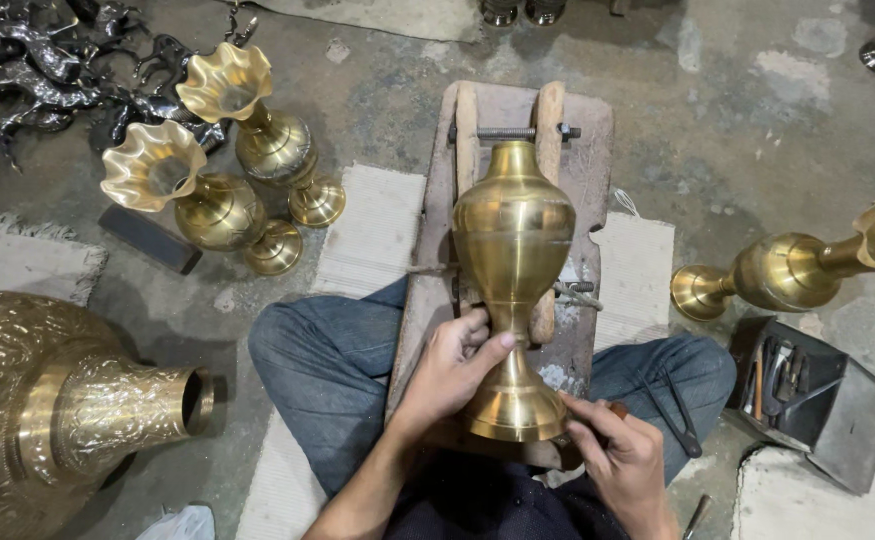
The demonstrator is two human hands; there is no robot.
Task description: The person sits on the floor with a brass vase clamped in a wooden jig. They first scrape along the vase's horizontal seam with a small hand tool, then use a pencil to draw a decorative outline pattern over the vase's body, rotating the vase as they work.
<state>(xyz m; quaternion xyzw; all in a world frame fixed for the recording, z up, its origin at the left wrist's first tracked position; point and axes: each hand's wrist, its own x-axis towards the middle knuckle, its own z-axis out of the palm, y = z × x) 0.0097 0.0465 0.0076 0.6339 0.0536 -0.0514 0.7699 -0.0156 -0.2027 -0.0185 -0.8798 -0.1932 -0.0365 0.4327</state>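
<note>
Nearest to me, my right hand [622, 462] sits at the flared foot of the brass vase [513, 275], fingers together around a small tool whose reddish handle end barely shows; I cannot tell what kind of tool it is. My left hand [449, 368] has its fingers clamped on the narrow stem just above the foot, thumb across the front. The vase lies lengthwise on a worn wooden board [585, 190] resting between my knees, foot near me, neck pointing far, cradled between two wooden blocks joined by a threaded bolt [513, 132]. Black pliers [679, 412] lie on my right thigh. To the near right, an open metal box [825, 400] holds hand tools. At near left lies a large engraved brass vessel [47, 410] on its side. Farther right, a fluted brass vase [799, 268] lies on the concrete floor [737, 110]. Far left, two upright fluted vases [219, 170] stand close together, dark metal figurines [42, 70] beyond them.
</note>
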